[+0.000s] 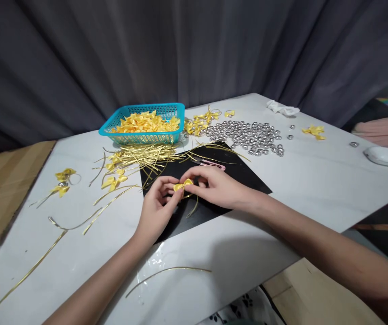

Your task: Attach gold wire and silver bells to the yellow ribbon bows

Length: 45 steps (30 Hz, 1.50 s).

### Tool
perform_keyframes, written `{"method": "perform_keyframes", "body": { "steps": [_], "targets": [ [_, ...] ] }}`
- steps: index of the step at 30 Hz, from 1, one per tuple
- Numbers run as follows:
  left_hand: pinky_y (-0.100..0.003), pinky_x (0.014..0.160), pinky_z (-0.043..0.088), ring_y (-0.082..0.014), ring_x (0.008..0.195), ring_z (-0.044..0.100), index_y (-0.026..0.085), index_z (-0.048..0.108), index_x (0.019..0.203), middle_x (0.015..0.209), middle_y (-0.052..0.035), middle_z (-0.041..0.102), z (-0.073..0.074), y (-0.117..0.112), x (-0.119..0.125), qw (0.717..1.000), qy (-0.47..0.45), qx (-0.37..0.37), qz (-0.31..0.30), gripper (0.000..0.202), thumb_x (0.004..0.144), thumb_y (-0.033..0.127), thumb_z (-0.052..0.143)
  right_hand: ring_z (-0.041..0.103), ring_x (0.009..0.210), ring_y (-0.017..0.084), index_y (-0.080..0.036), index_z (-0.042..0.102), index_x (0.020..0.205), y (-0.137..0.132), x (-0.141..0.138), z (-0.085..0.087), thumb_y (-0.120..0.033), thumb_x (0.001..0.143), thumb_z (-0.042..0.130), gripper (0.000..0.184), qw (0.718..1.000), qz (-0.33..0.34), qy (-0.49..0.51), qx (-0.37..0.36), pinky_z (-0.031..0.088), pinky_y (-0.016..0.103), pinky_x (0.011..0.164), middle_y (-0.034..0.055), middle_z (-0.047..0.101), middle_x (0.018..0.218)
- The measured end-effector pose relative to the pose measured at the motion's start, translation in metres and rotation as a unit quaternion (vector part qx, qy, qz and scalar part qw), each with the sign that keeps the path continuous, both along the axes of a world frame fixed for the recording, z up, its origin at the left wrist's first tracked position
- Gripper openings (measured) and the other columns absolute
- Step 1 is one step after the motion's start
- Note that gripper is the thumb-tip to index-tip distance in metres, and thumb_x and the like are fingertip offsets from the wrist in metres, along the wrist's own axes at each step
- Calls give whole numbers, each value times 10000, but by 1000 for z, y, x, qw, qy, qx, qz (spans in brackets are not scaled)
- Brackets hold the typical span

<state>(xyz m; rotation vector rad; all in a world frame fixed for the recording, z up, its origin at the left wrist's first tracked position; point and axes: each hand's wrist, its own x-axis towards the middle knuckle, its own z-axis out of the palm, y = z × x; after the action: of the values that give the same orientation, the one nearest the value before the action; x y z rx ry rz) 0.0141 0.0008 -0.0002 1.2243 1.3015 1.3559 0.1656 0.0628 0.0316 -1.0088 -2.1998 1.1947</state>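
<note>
Between my two hands, above a black mat (248,180), is a small yellow ribbon bow (188,182). My left hand (160,203) pinches the bow's left side between thumb and fingers. My right hand (214,185) pinches its right side. A gold tie (194,208) hangs below the bow in a curve. Just beyond my right hand lies a pink-handled tool (214,164), with its metal end partly covered by gold strands. A pile of gold ties (149,154) lies behind my left hand, with yellow bows (114,181) at its left edge.
A turquoise basket (139,138) of yellow ribbon pieces stands at the back. Many silver beads (248,135) are spread right of it. Finished-looking yellow bows (202,122) lie between them. A white dish (385,155) and crumpled white tissue (282,108) are on the right. Cardboard (14,180) is at left.
</note>
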Motion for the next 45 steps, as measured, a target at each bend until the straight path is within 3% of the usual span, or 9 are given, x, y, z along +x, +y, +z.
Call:
{"method": "perform_keyframes", "body": {
  "steps": [3,9,13,18,22,30,35,40,45],
  "targets": [
    [-195,585,449,-81,591,550,181,554,859,676,43,601,-1,4,-2,999,-45,-4,22,250,696,273,719,379,462,0,-132,521,1023,-2,-2,-5,-193,744,659,317,999,-27,17,-39,281,120,385,-10,590,821],
    [-176,468,384,-74,525,522,184,552,851,646,56,583,-2,4,-5,997,-63,-17,40,262,680,272,730,449,459,42,-122,579,877,5,6,14,-111,777,544,106,972,-17,-58,-229,357,130,319,18,623,719],
    [-179,559,426,-80,602,556,184,556,857,680,47,591,0,4,-7,996,-81,-21,41,245,687,252,720,486,535,65,-157,557,960,8,11,19,-146,763,572,197,975,-14,-36,-217,358,126,338,6,621,740],
    [-194,600,472,-101,643,630,192,517,890,711,45,617,3,7,-10,986,-154,-49,41,314,667,256,728,431,495,16,-136,519,1090,0,1,-7,-308,693,716,476,987,-7,-19,-158,325,149,371,57,595,1019],
    [-159,522,439,-60,524,579,180,523,875,639,74,580,5,8,-9,983,-168,-52,47,331,640,247,746,416,520,24,-104,648,830,-2,-7,-16,-217,756,651,135,1000,-10,-6,-29,274,164,452,15,618,773],
    [-143,484,416,-42,486,540,168,522,823,617,71,570,3,8,-9,984,-160,-44,69,283,656,234,741,387,419,25,-129,699,794,18,22,22,-313,780,633,197,988,37,-50,-143,276,165,359,19,669,695],
    [-155,515,450,-62,523,580,191,508,871,630,76,571,3,8,-10,985,-150,-45,69,302,665,233,725,473,442,49,-179,638,1083,24,44,39,-252,774,636,318,987,63,-53,-134,294,146,347,16,685,688],
    [-174,515,457,-73,531,594,222,499,889,677,75,569,2,7,-10,989,-129,-38,70,296,678,245,705,491,441,41,-169,637,861,17,50,49,-260,776,629,126,972,138,-66,-177,299,126,354,15,680,683],
    [-179,538,455,-74,556,588,191,573,811,689,51,574,1,7,-9,992,-103,-37,63,188,689,254,700,471,440,26,-166,666,854,7,43,53,-311,808,582,175,961,188,-38,-198,312,125,358,28,708,811]
  ]
}}
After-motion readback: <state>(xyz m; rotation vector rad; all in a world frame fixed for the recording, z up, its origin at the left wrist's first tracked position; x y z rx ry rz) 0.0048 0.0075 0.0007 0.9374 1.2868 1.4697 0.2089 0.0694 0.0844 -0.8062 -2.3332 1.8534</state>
